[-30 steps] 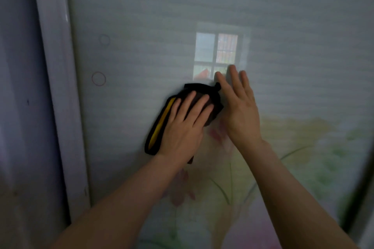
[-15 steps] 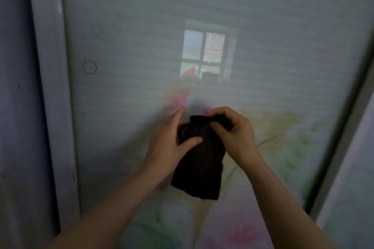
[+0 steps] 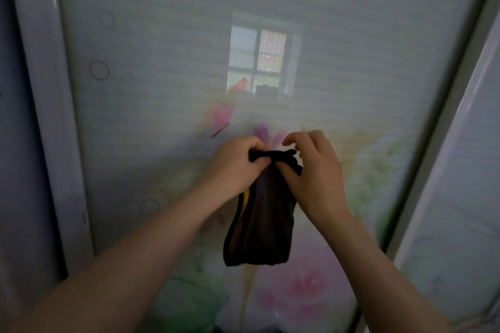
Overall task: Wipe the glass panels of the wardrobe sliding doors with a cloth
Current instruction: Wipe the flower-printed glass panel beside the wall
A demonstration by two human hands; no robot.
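- Head view: both hands hold the dark cloth with a yellow edge [image 3: 259, 222] just off the frosted, flower-printed glass panel [image 3: 162, 89].
- Left hand [image 3: 235, 167] and right hand [image 3: 311, 170] pinch its top edge; the rest hangs.
- Step, judged: refolding. Next: press the cloth flat on the glass.

Dim room, reflected window [image 3: 258, 61] with daylight, white frame post [image 3: 51, 116]

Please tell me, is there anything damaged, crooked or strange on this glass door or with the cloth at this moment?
Nothing stands out. The glass panel shows no crack, only a window reflection and its printed flowers. The dark cloth hangs off the glass, its top edge held by the left hand and right hand.
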